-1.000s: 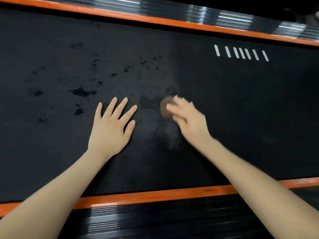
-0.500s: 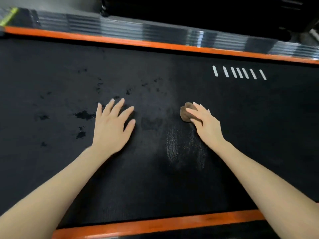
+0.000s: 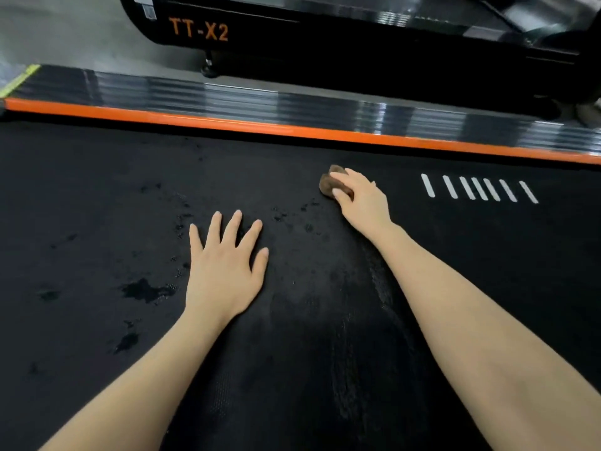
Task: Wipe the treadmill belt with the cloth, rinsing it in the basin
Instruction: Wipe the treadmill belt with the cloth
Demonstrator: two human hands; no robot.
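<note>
Belt: black, fine-textured, lying flat. Judged grippy rather than slick, so the cloth should drag, not glide. A damp streak runs from the near edge towards the far one, beside the right forearm.

Left hand: palm down on the belt near its middle, fingers straight and spread, holding nothing. It reads as a brace. Dark wet patches lie just to its left, and smaller droplets are scattered beyond its fingertips.

Cloth: small brown wad on the belt towards the far edge, mostly under the right hand. Judged soft, light and soaked. It will squash and shed water under pressure, so it is best held bunched from above, as here. The fingers curl over the top and the thumb closes in at the side, gripping it and pressing it down.

White stripes: printed on the belt to the right of the cloth, apart from it.

Beyond the belt's far edge are an orange strip, a ribbed side rail, and then a second machine marked TT-X2.

Basin — not in view.
</note>
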